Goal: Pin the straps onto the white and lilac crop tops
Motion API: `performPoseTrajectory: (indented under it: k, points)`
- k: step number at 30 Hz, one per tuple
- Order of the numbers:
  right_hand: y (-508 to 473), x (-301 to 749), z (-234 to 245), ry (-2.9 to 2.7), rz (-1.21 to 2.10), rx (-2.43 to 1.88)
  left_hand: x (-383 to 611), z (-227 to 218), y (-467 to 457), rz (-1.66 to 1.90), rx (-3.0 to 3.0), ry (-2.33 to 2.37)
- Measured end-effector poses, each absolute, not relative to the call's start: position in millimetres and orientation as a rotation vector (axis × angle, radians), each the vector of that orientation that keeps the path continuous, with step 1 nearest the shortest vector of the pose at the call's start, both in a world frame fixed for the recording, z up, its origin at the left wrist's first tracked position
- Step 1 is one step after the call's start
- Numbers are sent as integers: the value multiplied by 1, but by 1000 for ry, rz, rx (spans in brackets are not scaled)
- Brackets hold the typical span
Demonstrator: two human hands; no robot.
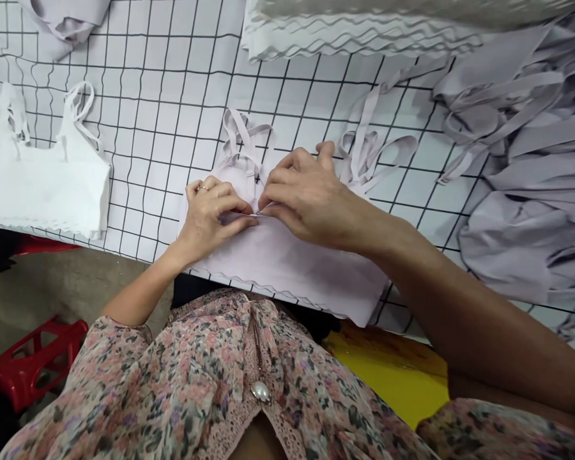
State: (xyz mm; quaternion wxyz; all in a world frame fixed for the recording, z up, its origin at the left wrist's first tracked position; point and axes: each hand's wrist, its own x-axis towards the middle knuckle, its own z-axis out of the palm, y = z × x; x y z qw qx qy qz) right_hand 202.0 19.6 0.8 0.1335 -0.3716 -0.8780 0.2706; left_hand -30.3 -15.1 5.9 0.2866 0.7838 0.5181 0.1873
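Note:
A pale lilac camisole top [292,262] with thin straps lies flat on the grid-patterned tabletop [182,83], its wavy hem along the near edge. My left hand [211,214], with a ring on one finger, pinches the fabric at the middle of its neckline. Close beside it, my right hand [304,195] also pinches the neckline between thumb and fingers. The fingertips of both hands almost meet there. Loose straps [242,137] lie above my left hand, and more straps [368,150] lie beyond my right hand.
A white camisole top [45,179] lies at the left. Crumpled lilac garments [531,211] are heaped at the right. A stack of wavy-edged white pieces [359,38] sits at the back. Below the table are a red plastic stool [43,358] and a yellow surface [388,377].

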Motion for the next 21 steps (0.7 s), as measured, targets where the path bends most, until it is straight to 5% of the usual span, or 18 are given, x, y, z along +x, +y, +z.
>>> performPoseTrajectory:
  k: [21]
  points:
    - [37,204,14,-2587,996,-897,-28,8,-12,437,2071,1335]
